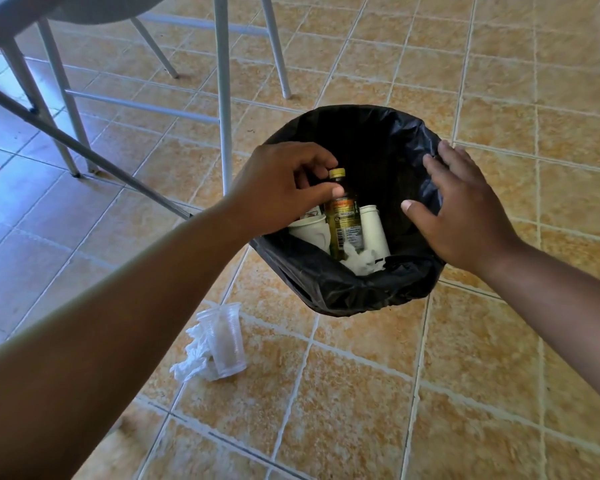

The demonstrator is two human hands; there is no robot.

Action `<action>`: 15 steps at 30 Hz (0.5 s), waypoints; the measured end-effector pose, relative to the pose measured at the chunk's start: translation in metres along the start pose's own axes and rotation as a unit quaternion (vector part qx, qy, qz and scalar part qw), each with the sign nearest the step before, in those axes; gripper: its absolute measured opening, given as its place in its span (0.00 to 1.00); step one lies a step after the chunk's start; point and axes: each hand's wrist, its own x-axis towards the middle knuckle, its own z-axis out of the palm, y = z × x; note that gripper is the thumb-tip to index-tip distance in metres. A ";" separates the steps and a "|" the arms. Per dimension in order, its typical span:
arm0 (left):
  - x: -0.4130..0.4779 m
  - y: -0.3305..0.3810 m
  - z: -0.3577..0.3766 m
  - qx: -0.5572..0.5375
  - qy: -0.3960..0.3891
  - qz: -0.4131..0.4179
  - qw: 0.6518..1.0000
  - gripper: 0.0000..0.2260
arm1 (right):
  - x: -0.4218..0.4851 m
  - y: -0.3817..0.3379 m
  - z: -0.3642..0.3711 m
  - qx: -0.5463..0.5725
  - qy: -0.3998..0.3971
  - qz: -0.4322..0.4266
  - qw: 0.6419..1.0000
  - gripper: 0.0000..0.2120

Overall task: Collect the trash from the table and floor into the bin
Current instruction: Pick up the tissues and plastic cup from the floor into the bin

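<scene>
Bin (pixel 326 289), black-lined, stands on tile floor. Inside it: a tea bottle (pixel 345 223) with a yellow cap, upright between two white cups (pixel 373 230), and crumpled tissue (pixel 359 261) at its base. Left hand (pixel 281 188) over the bin's left rim, thumb and fingers pinching the bottle's neck. Right hand (pixel 465 216) flat, fingers spread, on the right rim. Near the bin's left side, a clear plastic cup (pixel 224 341) lies on a white wad (pixel 193 355).
</scene>
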 end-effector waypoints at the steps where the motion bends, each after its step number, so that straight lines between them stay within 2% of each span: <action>1: -0.002 -0.002 -0.002 0.003 0.029 -0.008 1.000 0.13 | 0.000 0.000 0.000 0.000 0.001 0.000 1.000 0.33; 4: -0.009 -0.011 -0.013 0.014 0.150 -0.040 0.988 0.07 | 0.000 0.000 0.001 -0.001 0.000 0.001 1.000 0.33; 6: -0.016 -0.029 -0.024 0.032 0.223 -0.071 0.972 0.08 | 0.000 0.000 0.000 -0.002 -0.002 0.002 1.000 0.33; 8: -0.031 -0.055 -0.030 0.044 0.234 -0.127 0.963 0.11 | 0.001 0.000 0.000 -0.002 -0.004 0.002 1.000 0.34; 9: -0.043 -0.071 -0.029 0.060 0.198 -0.162 0.965 0.11 | 0.001 0.000 0.000 -0.005 -0.006 0.003 1.000 0.34; 11: -0.073 -0.104 -0.021 0.140 0.028 -0.223 0.964 0.12 | 0.001 -0.001 0.000 -0.009 -0.008 0.004 1.000 0.34; 13: -0.109 -0.131 -0.009 0.206 -0.192 -0.262 0.923 0.15 | 0.001 -0.001 0.000 -0.009 -0.011 0.004 1.000 0.34; 15: -0.139 -0.149 0.002 0.213 -0.317 -0.284 0.879 0.20 | 0.002 -0.001 -0.001 -0.010 -0.013 0.005 1.000 0.34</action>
